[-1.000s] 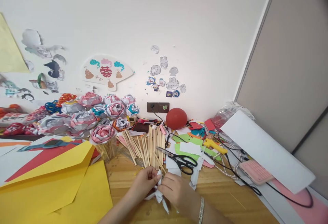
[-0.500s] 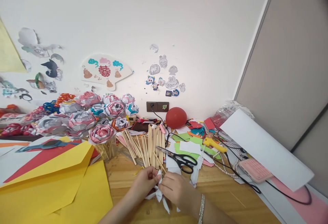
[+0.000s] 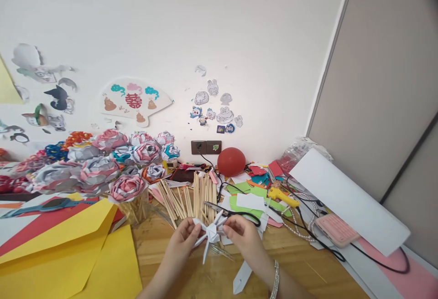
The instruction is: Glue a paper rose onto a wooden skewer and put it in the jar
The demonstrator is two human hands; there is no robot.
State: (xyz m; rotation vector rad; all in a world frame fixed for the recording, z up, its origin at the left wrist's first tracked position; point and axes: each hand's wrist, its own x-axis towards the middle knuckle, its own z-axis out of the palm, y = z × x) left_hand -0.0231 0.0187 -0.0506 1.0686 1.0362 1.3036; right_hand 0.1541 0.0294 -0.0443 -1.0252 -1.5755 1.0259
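Between my two hands is a white folded-paper piece point(image 3: 212, 232) with several narrow arms spreading from its middle. My left hand point(image 3: 186, 235) pinches it on the left side. Thumb and fingers of my right hand point(image 3: 243, 234), which has a silvery bracelet at the wrist, close on an arm at its right. Beneath the piece lies a small bundle of thin wire-like strands point(image 3: 221, 251). A white paper strip point(image 3: 242, 278) rests on the table below my right hand. Just behind are black-handled scissors point(image 3: 232, 212), partly covered by my right hand.
Wooden sticks point(image 3: 203, 194) lie behind my hands. Paper flowers point(image 3: 126, 187) and yellow paper sheets point(image 3: 116, 262) are at the left. To the right are green paper scraps point(image 3: 246, 202), a yellow glue gun point(image 3: 283, 196) with cable, a pink calculator-like device point(image 3: 337, 229) and a red balloon point(image 3: 232, 162).
My hands have moved apart and the paper piece has been lifted and turned, so its spread arms show. The white strip and thin strands now show below. The view has shifted slightly.
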